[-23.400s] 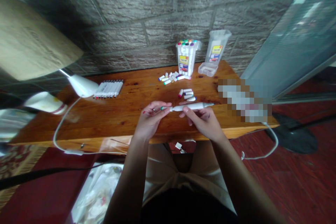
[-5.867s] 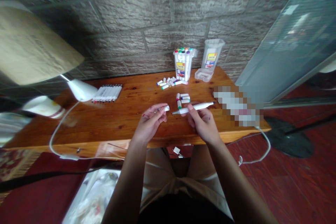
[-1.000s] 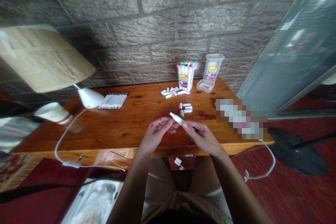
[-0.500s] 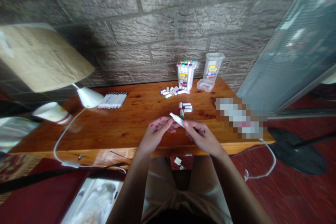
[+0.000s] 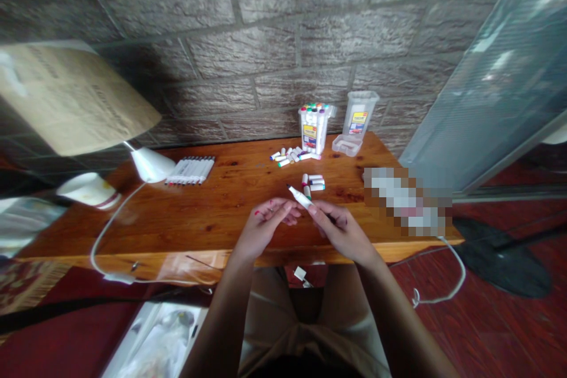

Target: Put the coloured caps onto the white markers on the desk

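Note:
Over the near edge of the wooden table point(image 5: 212, 207), my right hand point(image 5: 339, 231) grips a white marker point(image 5: 300, 197) with its uncapped dark tip pointing up and to the left. My left hand point(image 5: 266, 225) sits just left of it, fingers pinched together near the marker's barrel; what they pinch is too small to make out. A few loose caps point(image 5: 312, 182) lie on the table just beyond my hands.
A row of white markers point(image 5: 191, 169) lies at the back left beside a white lamp point(image 5: 150, 163). More caps point(image 5: 290, 155), a clear tub of markers point(image 5: 313, 124) and an empty clear tub point(image 5: 358, 115) with its lid stand by the brick wall. A white cable point(image 5: 104, 236) runs off the table.
Over the last second the marker's tip has risen slightly and shifted a little right. Both hands stay close together in the same spot.

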A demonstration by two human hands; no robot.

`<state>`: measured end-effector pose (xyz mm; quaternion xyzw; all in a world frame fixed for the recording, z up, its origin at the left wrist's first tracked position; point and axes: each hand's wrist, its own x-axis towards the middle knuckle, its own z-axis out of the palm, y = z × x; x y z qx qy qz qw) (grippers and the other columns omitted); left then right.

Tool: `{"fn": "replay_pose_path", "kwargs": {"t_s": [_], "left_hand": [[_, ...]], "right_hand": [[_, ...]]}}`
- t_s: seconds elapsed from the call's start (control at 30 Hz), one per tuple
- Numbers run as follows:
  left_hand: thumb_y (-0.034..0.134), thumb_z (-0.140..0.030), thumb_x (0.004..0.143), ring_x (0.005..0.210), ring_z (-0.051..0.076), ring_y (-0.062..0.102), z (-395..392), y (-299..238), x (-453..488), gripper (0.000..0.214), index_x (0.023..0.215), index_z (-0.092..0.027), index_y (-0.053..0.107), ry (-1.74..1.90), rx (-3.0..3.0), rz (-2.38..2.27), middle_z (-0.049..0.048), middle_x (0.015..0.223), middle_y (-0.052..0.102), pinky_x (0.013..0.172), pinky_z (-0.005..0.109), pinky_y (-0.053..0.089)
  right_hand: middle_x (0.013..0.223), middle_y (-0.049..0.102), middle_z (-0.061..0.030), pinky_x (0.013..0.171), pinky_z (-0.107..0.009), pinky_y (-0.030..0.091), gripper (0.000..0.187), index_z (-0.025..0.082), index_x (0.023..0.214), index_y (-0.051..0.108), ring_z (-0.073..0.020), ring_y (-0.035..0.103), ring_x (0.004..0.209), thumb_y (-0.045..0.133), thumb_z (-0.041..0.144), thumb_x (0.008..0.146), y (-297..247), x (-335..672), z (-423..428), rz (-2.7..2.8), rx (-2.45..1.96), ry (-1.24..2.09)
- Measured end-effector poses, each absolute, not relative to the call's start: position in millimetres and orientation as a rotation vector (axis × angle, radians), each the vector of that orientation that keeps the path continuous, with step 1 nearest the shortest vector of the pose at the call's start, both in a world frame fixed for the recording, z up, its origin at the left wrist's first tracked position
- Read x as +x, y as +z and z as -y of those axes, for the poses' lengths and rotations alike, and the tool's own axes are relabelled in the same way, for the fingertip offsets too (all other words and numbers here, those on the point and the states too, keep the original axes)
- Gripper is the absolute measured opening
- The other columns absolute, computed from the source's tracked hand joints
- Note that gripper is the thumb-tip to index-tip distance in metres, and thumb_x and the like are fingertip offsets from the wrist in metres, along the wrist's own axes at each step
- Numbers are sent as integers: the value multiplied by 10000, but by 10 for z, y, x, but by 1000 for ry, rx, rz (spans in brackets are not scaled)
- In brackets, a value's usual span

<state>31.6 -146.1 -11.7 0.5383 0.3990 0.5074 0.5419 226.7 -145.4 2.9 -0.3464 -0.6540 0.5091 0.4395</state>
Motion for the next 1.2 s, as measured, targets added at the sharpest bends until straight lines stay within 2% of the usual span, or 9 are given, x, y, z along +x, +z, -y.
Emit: {"fn": "replay_pose_path", "kwargs": {"t_s": [0.13,0.37,0.53,0.7,0.8,0.87,1.0,1.1,1.2], "left_hand": [[670,-452,896,785,149,685,1458,-118,313,325,966,-143,744,1195,1273,-963,85,924,759,783,267,542],[677,-475,882,793,162,688,1453,-116,311,350,962,-140,740,1188,1286,-939,82,898,756,787,275,539],[682,-447,884,778,155,682,1461,-92,318,313,911,-139,732,1200,1281,-976,73,880,751,784,271,536],[668,-447,895,785,155,688,1468,-88,321,322,975,-143,740,1195,1281,-996,85,930,759,790,280,546],[683,-453,881,768,154,688,1473,-85,317,334,1008,-150,743,1191,1270,-1022,87,938,763,776,284,554],[688,-456,876,781,157,690,1476,-78,317,350,1032,-148,746,1179,1276,-1022,96,963,763,781,284,556],[716,-456,851,809,164,694,1474,-67,326,365,1033,-142,751,1181,1269,-1000,93,959,764,794,284,557],[753,-439,817,863,174,698,1475,-67,333,342,992,-145,753,1203,1241,-1002,77,954,763,824,284,552],[760,-426,811,930,183,694,1473,-74,333,325,979,-147,750,1199,1239,-1012,72,969,760,877,286,536]], "right_hand": [[626,531,10,582,-250,407,428,184,1117,743,-121,446,582,538,526,960,44,2245,1468,1640,-836,1272],[786,694,-29,759,-276,484,378,183,886,765,-157,605,740,554,488,960,61,2256,1462,1694,-796,1197],[734,674,-27,700,-257,464,380,168,796,711,-148,592,701,568,483,951,64,2273,1445,1713,-845,1127],[671,605,-16,622,-253,431,408,168,754,672,-135,539,634,562,510,946,3,2274,1439,1609,-908,1121],[686,606,-14,616,-255,436,402,170,814,688,-141,550,644,550,522,951,-44,2257,1437,1507,-969,1107],[744,646,-20,678,-259,464,376,171,887,710,-153,592,705,536,496,967,-46,2239,1435,1557,-970,1076],[1011,742,-53,868,-298,502,291,201,1111,729,-194,677,913,552,392,979,-6,2205,1441,1804,-844,1029],[1224,716,-85,1000,-347,485,310,222,1216,710,-234,672,1109,574,353,970,3,2190,1451,1905,-773,995],[1313,680,-91,1037,-370,482,355,237,1291,675,-244,650,1189,559,358,978,2,2185,1460,1929,-749,1005]]}}
